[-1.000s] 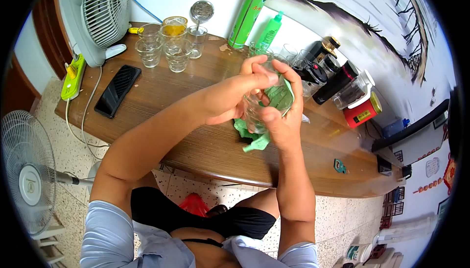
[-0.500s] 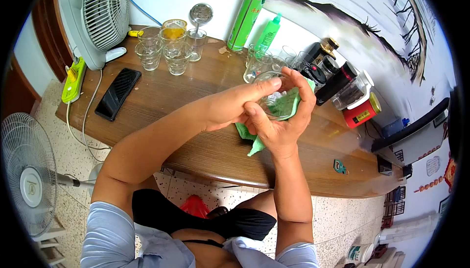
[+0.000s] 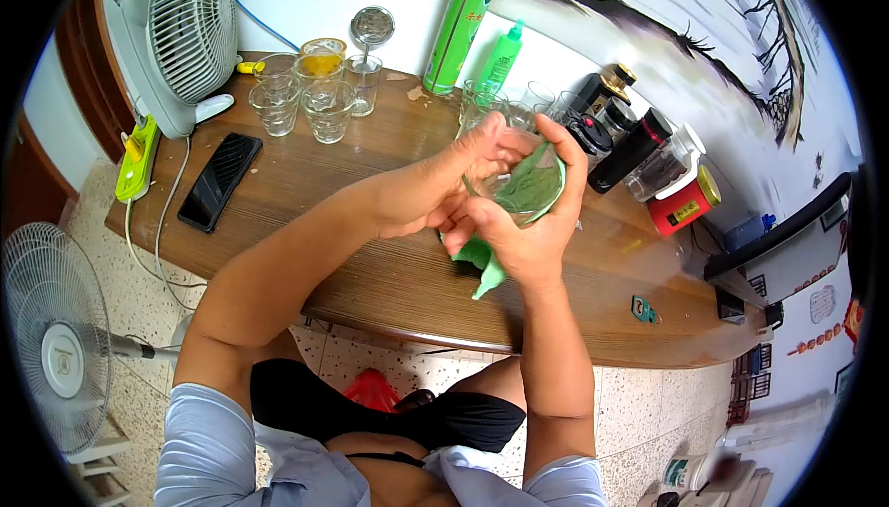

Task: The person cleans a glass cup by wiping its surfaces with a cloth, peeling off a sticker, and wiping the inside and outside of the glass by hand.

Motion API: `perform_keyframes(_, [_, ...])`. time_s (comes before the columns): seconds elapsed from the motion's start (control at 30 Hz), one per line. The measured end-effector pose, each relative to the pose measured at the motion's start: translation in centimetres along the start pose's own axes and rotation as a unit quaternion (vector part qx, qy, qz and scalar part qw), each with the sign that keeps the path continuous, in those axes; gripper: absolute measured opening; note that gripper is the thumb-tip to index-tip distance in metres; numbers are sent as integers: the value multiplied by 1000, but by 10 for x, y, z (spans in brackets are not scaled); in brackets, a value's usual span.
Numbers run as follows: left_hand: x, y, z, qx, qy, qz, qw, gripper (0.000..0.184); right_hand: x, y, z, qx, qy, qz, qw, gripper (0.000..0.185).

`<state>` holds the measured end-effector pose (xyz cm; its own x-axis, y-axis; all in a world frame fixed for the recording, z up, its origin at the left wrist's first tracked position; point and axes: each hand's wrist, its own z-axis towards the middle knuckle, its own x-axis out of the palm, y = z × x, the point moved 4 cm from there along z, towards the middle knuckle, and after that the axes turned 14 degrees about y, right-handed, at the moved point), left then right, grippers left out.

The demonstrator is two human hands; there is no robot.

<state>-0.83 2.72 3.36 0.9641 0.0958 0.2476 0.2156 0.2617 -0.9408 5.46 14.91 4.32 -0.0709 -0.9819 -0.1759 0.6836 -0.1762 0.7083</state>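
A clear drinking glass [image 3: 493,183] is held between both hands over the wooden table, its mouth tilted up toward me. My left hand [image 3: 444,183] curls its fingers round the glass from the left. My right hand [image 3: 537,229] wraps the right side, with a green cloth [image 3: 532,185] pressed against the glass. Part of the cloth hangs below the hands, over the table. Just behind the hands, several clear glasses [image 3: 482,104] stand close together, partly hidden by my fingers.
More glasses [image 3: 328,113] stand at the back left near a fan [image 3: 190,30], a phone [image 3: 219,183] and a green power strip [image 3: 137,160]. Green bottles [image 3: 500,61], dark flasks [image 3: 632,150] and a red tin [image 3: 683,201] line the back. A bottle opener [image 3: 643,310] lies right.
The glass has turned and tilted in my hands, and the cloth has shifted with it. My left fingers have spread round its side. The camera view has moved slightly.
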Motion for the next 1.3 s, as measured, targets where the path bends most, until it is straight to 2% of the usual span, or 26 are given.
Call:
perform_keyframes(0.03, [-5,8,3,-6,-11,-22,1000,87,-3,1,-1,-36,-14,-115,993,112])
perform_keyframes(0.1, [-8,13,5,-5,-21,-30,999,87,-5,-1,-3,-106,-41,-337,934,110])
perform_keyframes(0.13, [-8,12,5,2,-19,-15,1000,86,-5,-4,-5,-109,-60,-304,944,110])
perform_keyframes(0.23, [-4,10,4,-1,-13,9,1000,81,-8,-2,-6,-126,-76,-318,937,112])
perform_keyframes(0.33, [0,5,2,8,14,20,1000,74,-10,-13,-5,-83,-49,-217,971,115])
perform_keyframes(0.43, [3,1,1,11,16,19,1000,69,-4,-3,1,-10,-34,-39,999,116])
perform_keyframes(0.57, [-7,9,-3,-35,24,-28,999,66,-7,-4,3,6,43,44,998,114])
perform_keyframes(0.63, [-17,7,-3,-51,68,-13,996,67,-5,-1,4,9,67,75,995,111])
perform_keyframes(0.67, [-18,6,-3,-59,90,-5,994,67,-2,-1,2,21,35,52,998,110])
perform_keyframes(0.73, [-15,5,-1,-24,20,-2,1000,80,6,0,-2,45,-30,4,999,106])
perform_keyframes(0.83, [-17,12,8,20,-74,-2,997,92,2,-2,-4,-50,-79,-280,955,101])
perform_keyframes(0.87, [-18,15,9,22,-78,0,997,94,0,-4,-4,-78,-77,-308,945,99])
perform_keyframes(0.93, [-15,16,8,18,-61,6,998,97,-3,-10,-6,-77,-75,-273,956,99])
perform_keyframes(1.07, [-10,10,3,-14,47,5,999,85,0,-4,-6,-34,-62,-142,987,95])
perform_keyframes(1.17, [-13,10,2,-47,13,16,999,88,-1,-5,-4,-31,-17,-25,999,90])
perform_keyframes(1.27, [-15,9,2,-53,46,3,997,94,-4,-5,-3,-30,21,-31,999,85])
perform_keyframes(1.3, [-16,8,2,-49,27,3,998,96,0,-3,-2,-8,15,15,1000,85])
